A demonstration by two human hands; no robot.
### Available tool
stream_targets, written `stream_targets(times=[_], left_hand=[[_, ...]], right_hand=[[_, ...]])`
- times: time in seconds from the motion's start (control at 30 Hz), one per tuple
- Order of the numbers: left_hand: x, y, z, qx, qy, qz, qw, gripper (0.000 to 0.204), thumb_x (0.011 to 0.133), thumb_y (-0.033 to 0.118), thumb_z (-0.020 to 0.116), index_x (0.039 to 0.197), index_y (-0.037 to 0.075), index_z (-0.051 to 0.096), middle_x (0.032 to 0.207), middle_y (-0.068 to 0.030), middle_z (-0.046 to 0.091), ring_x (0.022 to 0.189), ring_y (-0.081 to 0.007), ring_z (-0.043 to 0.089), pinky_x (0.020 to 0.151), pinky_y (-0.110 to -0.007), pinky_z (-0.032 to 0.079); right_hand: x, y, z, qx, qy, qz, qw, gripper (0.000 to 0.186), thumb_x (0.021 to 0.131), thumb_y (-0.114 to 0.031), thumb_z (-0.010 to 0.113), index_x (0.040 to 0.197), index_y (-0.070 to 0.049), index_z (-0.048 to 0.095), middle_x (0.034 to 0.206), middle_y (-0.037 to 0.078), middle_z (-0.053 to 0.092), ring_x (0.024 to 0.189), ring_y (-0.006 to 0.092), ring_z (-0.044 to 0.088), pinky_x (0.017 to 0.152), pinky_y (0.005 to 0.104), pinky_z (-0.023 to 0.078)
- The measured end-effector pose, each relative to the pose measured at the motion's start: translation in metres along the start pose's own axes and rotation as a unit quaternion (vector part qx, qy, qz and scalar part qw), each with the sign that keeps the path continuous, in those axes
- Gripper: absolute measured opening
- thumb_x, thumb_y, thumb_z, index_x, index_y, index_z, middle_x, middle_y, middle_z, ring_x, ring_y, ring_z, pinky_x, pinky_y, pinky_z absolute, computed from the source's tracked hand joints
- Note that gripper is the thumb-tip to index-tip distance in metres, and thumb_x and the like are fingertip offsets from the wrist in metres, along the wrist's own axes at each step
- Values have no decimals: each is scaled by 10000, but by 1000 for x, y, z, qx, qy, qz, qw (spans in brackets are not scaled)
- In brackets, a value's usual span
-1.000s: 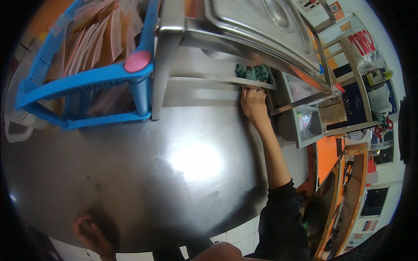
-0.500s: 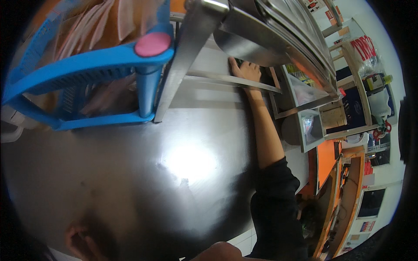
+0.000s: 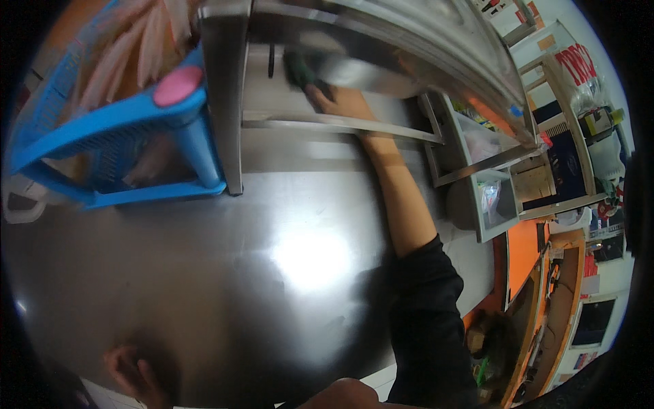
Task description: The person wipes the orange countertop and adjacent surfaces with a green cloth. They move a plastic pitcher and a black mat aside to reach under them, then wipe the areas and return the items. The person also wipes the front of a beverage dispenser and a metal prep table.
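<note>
My right hand reaches in beneath a steel rack, with the forearm passing under its low crossbar. A dark green cloth or pad, blurred, is under its fingers against the steel tabletop. Part of this hand is hidden behind the rack's metal. At the near left edge of the tabletop, my left hand rests with its fingers bent and apart. It shows nothing in its grasp.
Left of the rack stands a blue plastic basket with a pink round cap on its corner, holding pale flat packets. Grey bins stand right of the rack. An orange surface and wooden shelves lie farther right.
My right hand has moved left under the rack, and the dark green cloth or pad shows more. The rack and basket appear farther left in view. My left hand stays at the edge.
</note>
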State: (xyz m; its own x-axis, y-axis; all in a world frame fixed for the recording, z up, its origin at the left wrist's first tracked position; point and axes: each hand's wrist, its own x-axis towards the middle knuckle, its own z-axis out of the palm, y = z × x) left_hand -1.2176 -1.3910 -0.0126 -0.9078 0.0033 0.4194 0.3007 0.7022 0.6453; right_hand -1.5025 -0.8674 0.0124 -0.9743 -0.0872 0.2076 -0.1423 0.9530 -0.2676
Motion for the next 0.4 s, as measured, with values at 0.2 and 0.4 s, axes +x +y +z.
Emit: stream_targets(times=[0.2, 0.4], left_hand=[[80, 164, 48, 5, -290, 183, 939, 348, 855, 52, 550, 1202, 43, 580, 1207, -192, 530, 1148, -344, 491, 963, -485, 392], [180, 237, 247, -99, -227, 119, 961, 537, 907, 24, 478, 1427, 13, 345, 1477, -258, 283, 1332, -456, 338, 1125, -446, 278]], right_hand=[[-45, -18, -7, 3, 2, -56, 998, 510, 966, -401, 414, 1283, -11, 499, 1238, 293, 513, 1152, 454, 483, 983, 520, 375], [-126, -38, -25, -25, -22, -70, 997, 656, 928, -364, 479, 1478, -62, 289, 1569, 209, 123, 1439, 427, 101, 1188, 499, 57]])
